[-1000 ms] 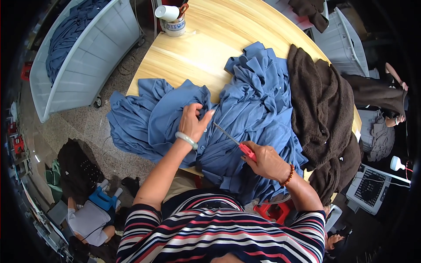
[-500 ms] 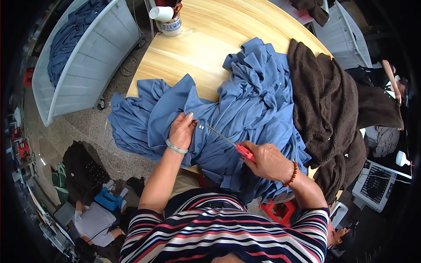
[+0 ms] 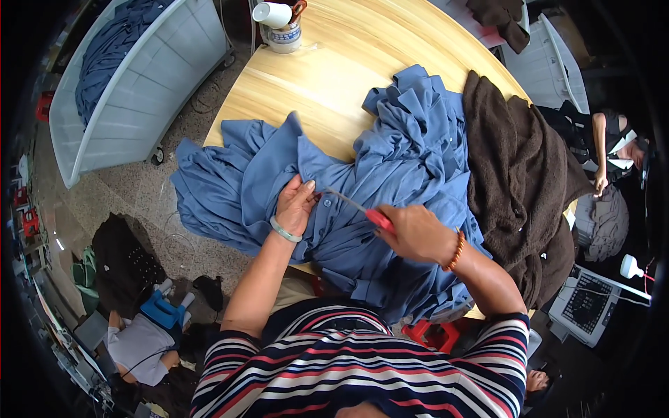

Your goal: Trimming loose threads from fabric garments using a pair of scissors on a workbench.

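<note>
A blue garment (image 3: 411, 171) with a collar and small buttons lies bunched across the front of the wooden table. My left hand (image 3: 297, 204) pinches its edge between thumb and fingers, beside a button (image 3: 327, 203). In my right hand (image 3: 420, 235) is a red-handled tool (image 3: 380, 220) with a thin metal shaft; its exact kind cannot be made out. The shaft points left and its tip reaches the cloth close to my left fingertips, just above the button. My right fingers wrap the handle and partly hide it.
Dark brown fabric (image 3: 519, 167) is heaped at the table's right side. A container with a white cup (image 3: 272, 14) stands at the far left of the table (image 3: 327, 76). Left of it is a grey wheeled bin (image 3: 150, 97) of blue cloth. Co-workers sit at lower left and far right.
My right hand has moved left and slightly up, bringing the tool's tip nearer my left fingers. The co-worker at far right has lowered an arm, and the brown cloth held there is gone.
</note>
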{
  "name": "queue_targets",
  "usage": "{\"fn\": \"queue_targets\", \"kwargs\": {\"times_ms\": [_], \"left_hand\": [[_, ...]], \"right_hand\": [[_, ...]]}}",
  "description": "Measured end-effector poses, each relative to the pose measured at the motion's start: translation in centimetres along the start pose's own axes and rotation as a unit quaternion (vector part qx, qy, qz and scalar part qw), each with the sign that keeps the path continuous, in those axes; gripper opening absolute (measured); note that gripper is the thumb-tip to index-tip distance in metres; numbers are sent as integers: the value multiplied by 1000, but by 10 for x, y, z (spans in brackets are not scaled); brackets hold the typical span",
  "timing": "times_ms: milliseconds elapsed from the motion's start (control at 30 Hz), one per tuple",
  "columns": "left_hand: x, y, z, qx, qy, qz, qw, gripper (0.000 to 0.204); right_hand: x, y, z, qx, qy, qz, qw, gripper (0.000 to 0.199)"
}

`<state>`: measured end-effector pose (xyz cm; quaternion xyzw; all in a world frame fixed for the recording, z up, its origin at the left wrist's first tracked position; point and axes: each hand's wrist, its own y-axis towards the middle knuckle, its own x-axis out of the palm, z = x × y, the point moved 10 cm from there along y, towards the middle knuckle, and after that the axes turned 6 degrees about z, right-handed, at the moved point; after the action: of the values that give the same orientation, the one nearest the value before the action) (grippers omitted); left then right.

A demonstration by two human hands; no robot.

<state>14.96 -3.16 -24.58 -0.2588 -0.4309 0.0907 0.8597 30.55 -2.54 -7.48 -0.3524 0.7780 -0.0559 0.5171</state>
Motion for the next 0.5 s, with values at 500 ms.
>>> {"fn": "queue_targets", "kwargs": {"times_ms": [500], "left_hand": [[-3, 3, 0, -1, 23, 4, 1000, 24]], "right_hand": [[8, -7, -4, -31, 25, -47, 998, 29]]}}
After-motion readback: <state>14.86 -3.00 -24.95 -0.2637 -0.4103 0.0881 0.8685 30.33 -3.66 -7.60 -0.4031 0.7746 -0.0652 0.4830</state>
